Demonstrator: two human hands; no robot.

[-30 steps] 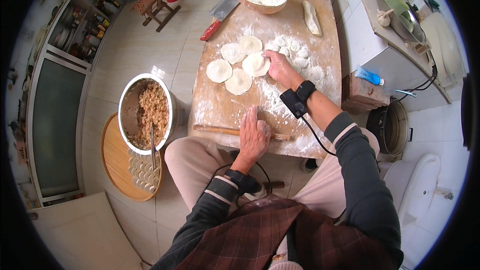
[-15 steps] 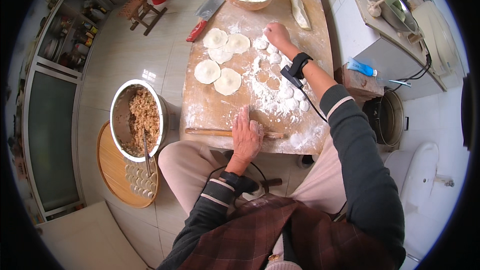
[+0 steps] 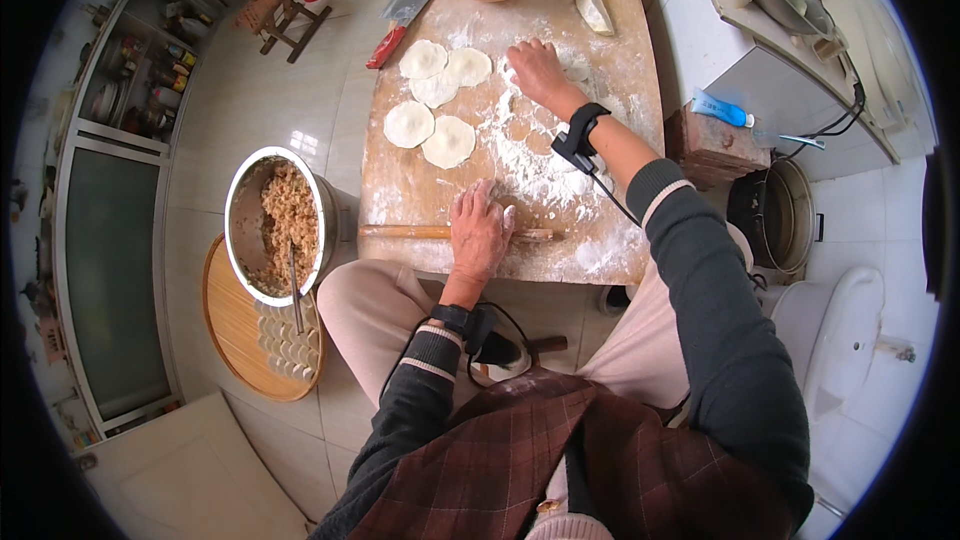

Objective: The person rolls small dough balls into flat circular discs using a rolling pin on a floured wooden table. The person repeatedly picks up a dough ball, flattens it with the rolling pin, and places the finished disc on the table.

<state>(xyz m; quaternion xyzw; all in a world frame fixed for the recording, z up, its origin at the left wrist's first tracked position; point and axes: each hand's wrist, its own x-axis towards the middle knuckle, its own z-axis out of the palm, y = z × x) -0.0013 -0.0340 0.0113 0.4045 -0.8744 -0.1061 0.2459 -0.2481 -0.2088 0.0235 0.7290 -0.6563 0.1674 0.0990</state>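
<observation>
five dough wrappers [image 3: 448, 141]; one rolling pin [image 3: 405, 232]; one cleaver [image 3: 400, 17]; two hands [image 3: 478, 230]

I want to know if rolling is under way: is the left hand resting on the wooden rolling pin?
Yes, the left hand lies palm down across the rolling pin on the floured wooden board.

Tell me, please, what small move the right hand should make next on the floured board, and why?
Probably the right hand should pick up one small dough piece from the flour and bring it toward the rolling pin, where the left hand rests. Five flat wrappers lie finished on the board, and the hand is already among the unrolled pieces.
</observation>
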